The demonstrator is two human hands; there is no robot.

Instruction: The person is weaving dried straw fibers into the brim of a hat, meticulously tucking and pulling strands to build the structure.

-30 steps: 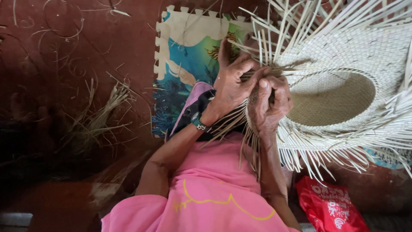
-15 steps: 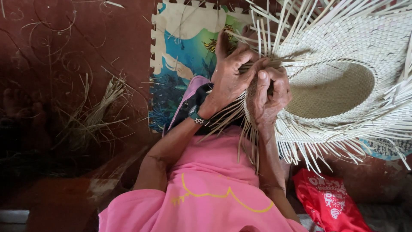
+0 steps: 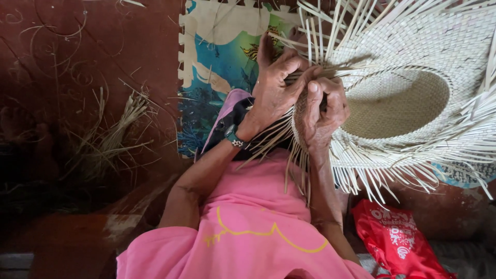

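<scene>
— So where does the pale woven straw hat (image 3: 408, 67) sit?

— Upper right of the frame, crown hollow turned toward the camera, brim filling that corner and running off the top and right edges. Loose, unwoven straw strips fan out all round its rim.

— And the hands?

— Both are at the brim's left edge, near the centre of the frame. The left hand (image 3: 274, 88) has its fingers (image 3: 266, 49) partly spread, the forefinger pointing up and the others curled onto a bundle of strips. The right hand (image 3: 323, 111) is just beside it, touching it, its fingers (image 3: 313, 98) closed tight on the brim edge and the strands there.

— What hangs below them?

— Long strip ends trail down from the brim over the pink cloth (image 3: 248, 222) on the person's lap, at lower centre.

— Any room to move on the left?

— Yes. The dark red-brown floor (image 3: 77, 51) opens wide across the left half, with only a loose heap of dry straw (image 3: 111, 134) at middle left, well apart from the hands.

— And around the hat?

— Tighter. A colourful foam puzzle mat with a toothed edge (image 3: 217, 46) lies under the hands and hat at upper centre, and a red plastic bag (image 3: 395, 237) lies at lower right, just beyond the hanging strip ends.
</scene>
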